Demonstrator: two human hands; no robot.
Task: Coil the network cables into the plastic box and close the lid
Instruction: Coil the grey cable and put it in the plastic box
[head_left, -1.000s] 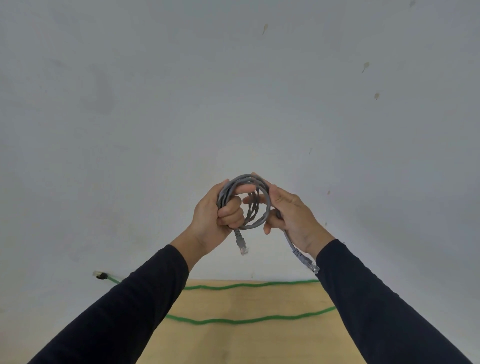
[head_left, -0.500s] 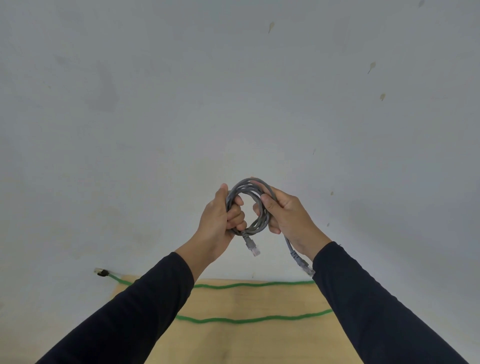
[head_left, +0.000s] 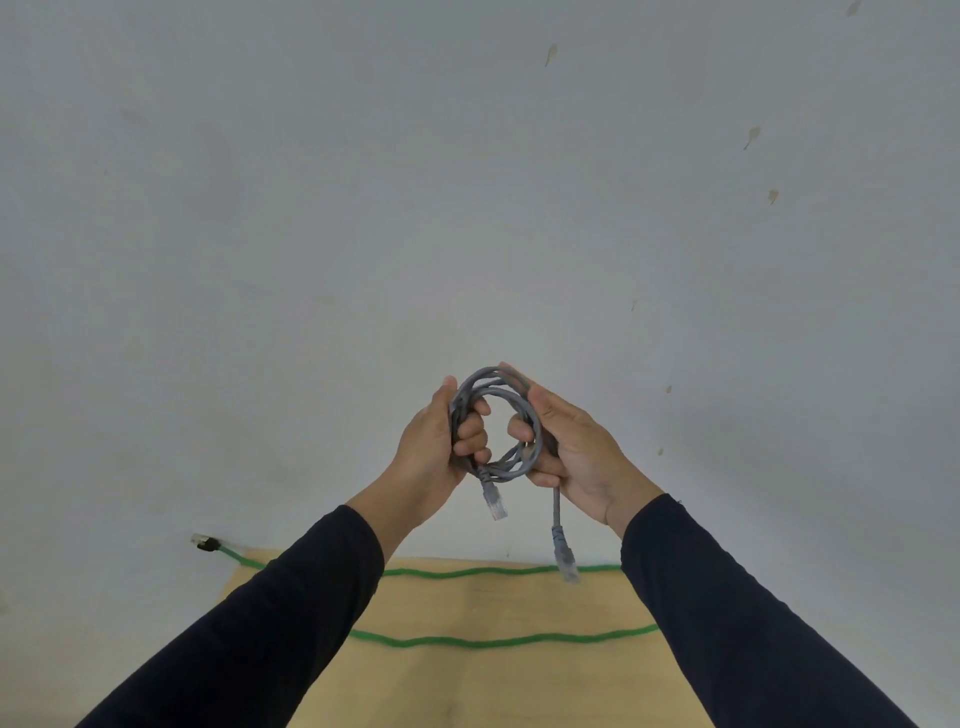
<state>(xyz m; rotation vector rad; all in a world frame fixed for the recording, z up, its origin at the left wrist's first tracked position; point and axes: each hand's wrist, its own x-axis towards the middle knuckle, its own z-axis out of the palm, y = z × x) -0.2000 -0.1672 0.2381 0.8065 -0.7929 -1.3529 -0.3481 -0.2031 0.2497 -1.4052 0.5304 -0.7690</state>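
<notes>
A grey network cable (head_left: 511, 402) is wound into a small coil, held up in front of the wall. My left hand (head_left: 431, 447) grips the coil's left side and my right hand (head_left: 576, 452) grips its right side. Two clear plugs hang below the coil, a short end (head_left: 494, 501) near the left hand and a longer end (head_left: 565, 558) under the right hand. A green network cable (head_left: 493, 642) lies in two long runs across the wooden table (head_left: 467, 691) below, its plug (head_left: 203, 542) sticking out past the table's left edge. No plastic box is in view.
A plain grey-white wall (head_left: 467, 208) with a few small marks fills most of the view right behind the table. My dark sleeves cover both lower corners.
The coil has opened into a rounder loop between my hands. My right hand shifted down its right side, and the longer plug end now hangs straight down.
</notes>
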